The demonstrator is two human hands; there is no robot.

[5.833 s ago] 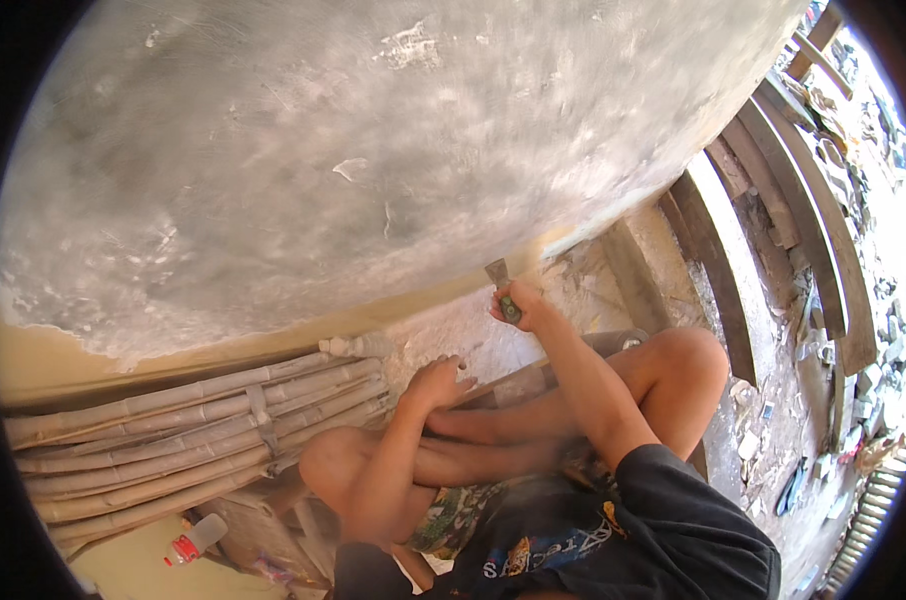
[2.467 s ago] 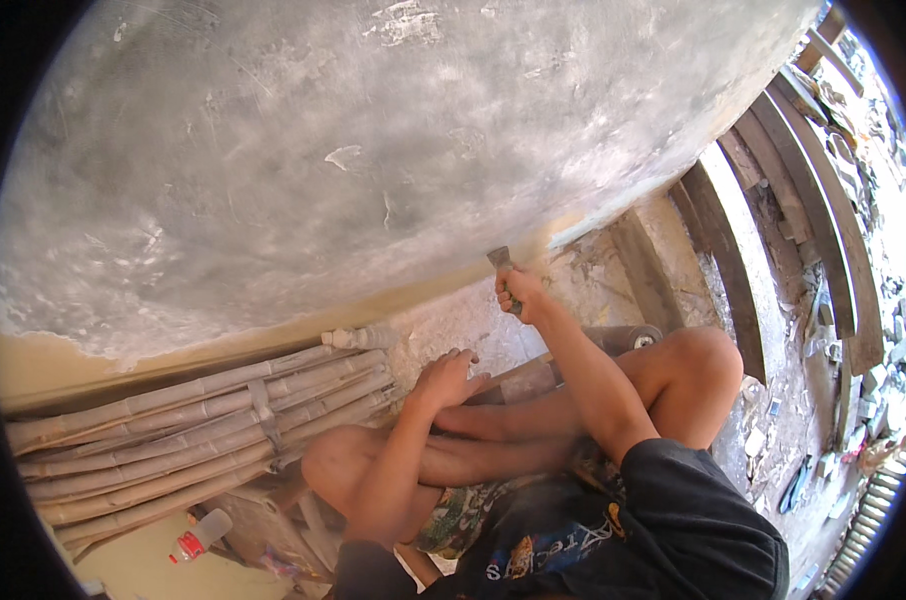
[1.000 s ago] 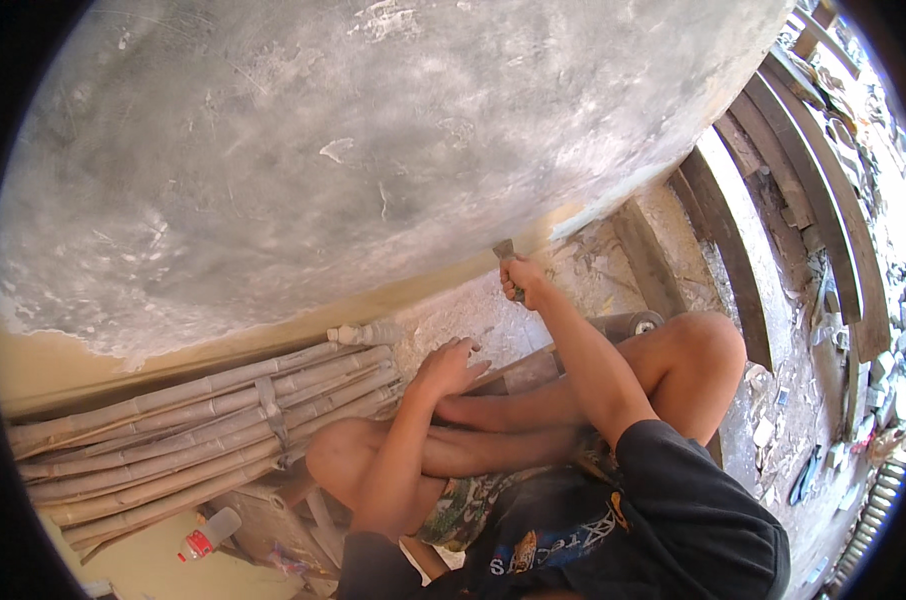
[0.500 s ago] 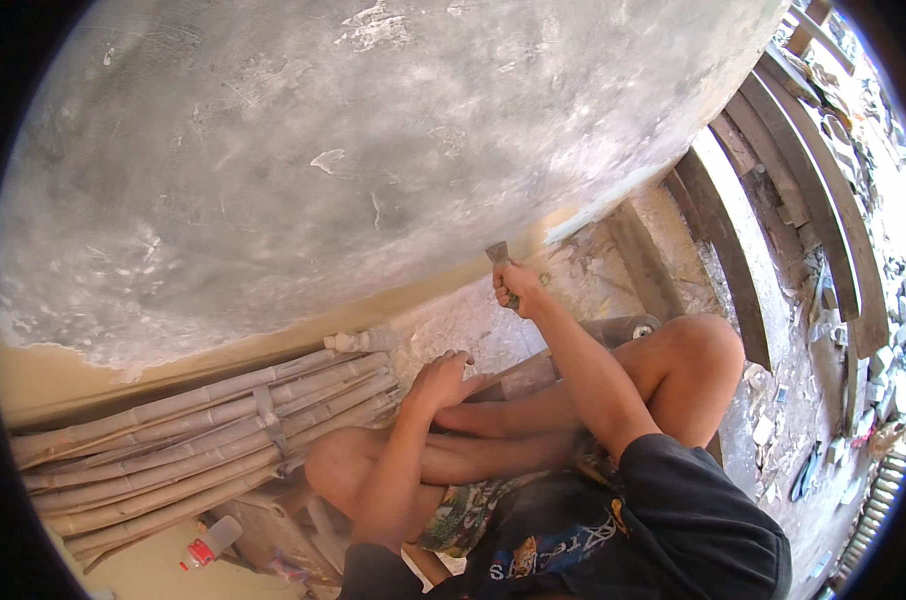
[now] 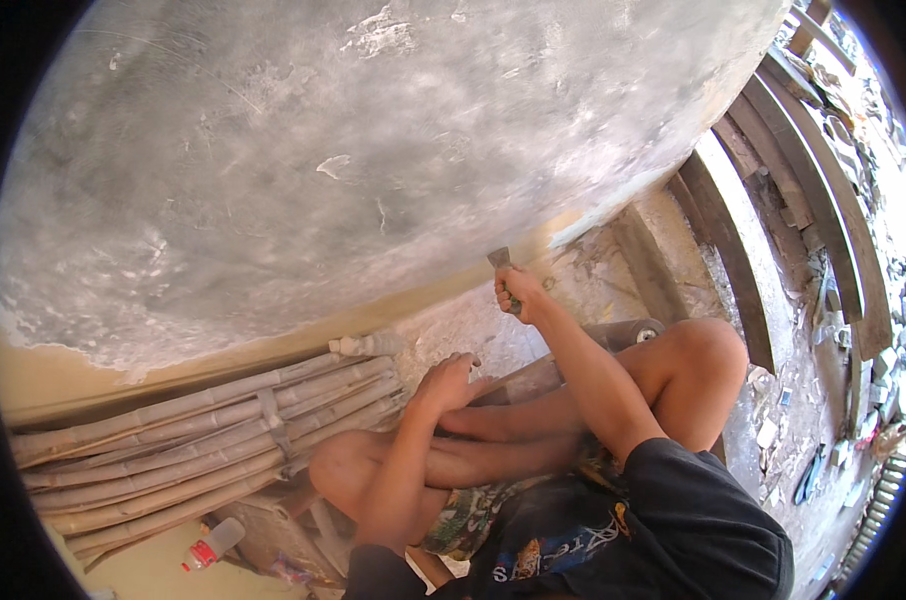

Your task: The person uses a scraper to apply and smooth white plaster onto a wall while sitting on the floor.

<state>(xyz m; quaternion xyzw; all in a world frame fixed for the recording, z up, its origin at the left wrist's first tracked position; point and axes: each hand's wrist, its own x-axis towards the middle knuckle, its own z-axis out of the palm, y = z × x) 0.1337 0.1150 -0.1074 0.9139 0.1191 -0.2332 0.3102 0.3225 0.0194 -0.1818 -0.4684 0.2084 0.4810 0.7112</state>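
My right hand (image 5: pixel 515 288) is closed round the handle of a scraper (image 5: pixel 499 258). Its flat metal blade points up toward the lower part of the grey, patchy wall (image 5: pixel 303 170), where a yellowish band (image 5: pixel 413 295) runs along the bottom; whether the blade touches the wall I cannot tell. My left hand (image 5: pixel 447 382) hangs loosely over my crossed legs, its fingers partly stretched and nothing visible in them. Pale flakes and scrape marks show on the wall's surface.
Bundled bamboo poles (image 5: pixel 223 430) lie at the left along the wall. A plastic bottle with a red label (image 5: pixel 213 543) lies below them. Dark wooden beams (image 5: pixel 738 245) stand at the right, with rubble (image 5: pixel 878 385) beyond. A cylindrical object (image 5: pixel 628 333) lies behind my right forearm.
The scraper and my right hand have shifted slightly, by little more than the small movement of the whole view. My left hand keeps its place over my legs.
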